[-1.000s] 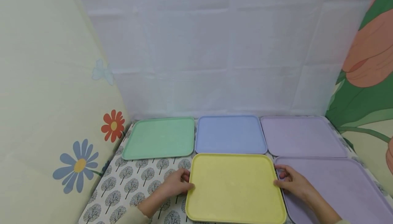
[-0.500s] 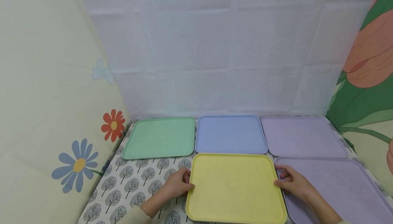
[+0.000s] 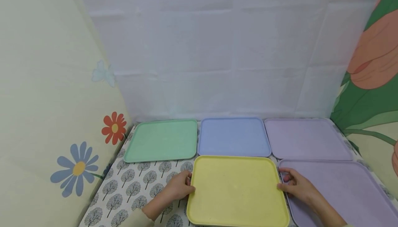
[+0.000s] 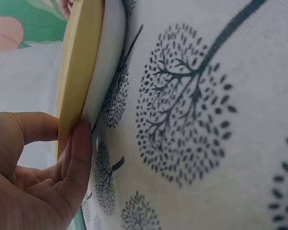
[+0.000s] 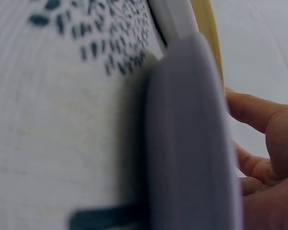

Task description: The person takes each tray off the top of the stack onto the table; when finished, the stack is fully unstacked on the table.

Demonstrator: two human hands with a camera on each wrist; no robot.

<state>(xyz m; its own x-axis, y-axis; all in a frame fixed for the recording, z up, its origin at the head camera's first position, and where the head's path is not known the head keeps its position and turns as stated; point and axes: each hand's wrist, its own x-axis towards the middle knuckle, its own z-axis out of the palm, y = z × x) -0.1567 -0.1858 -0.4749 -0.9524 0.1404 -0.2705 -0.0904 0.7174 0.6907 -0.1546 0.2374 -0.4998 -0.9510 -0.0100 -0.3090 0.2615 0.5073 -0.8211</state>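
Observation:
A yellow tray [image 3: 237, 190] lies at the front middle of the cloth-covered table. My left hand [image 3: 178, 185] pinches its left edge, thumb on the rim. In the left wrist view, a white layer [image 4: 105, 52] shows under the yellow rim, and the fingers [image 4: 80, 148] reach to it. On the opposite side my right hand [image 3: 296, 185] holds the right edge with the thumb on top. Its other fingers reach down between the yellow tray and the near purple tray [image 3: 339, 192]. That purple tray's edge partly covers the right hand's fingertips in the right wrist view.
Along the back stand a green tray [image 3: 163, 140], a blue tray [image 3: 234, 137] and another purple tray [image 3: 308, 139], side by side. White cloth with printed trees [image 3: 133, 189] shows at front left. A white sheet [image 3: 217, 47] hangs behind; flowered panels [image 3: 37, 82] flank the table.
The yellow tray has shifted very slightly to the left with both hands on its edges. The other trays stay in place.

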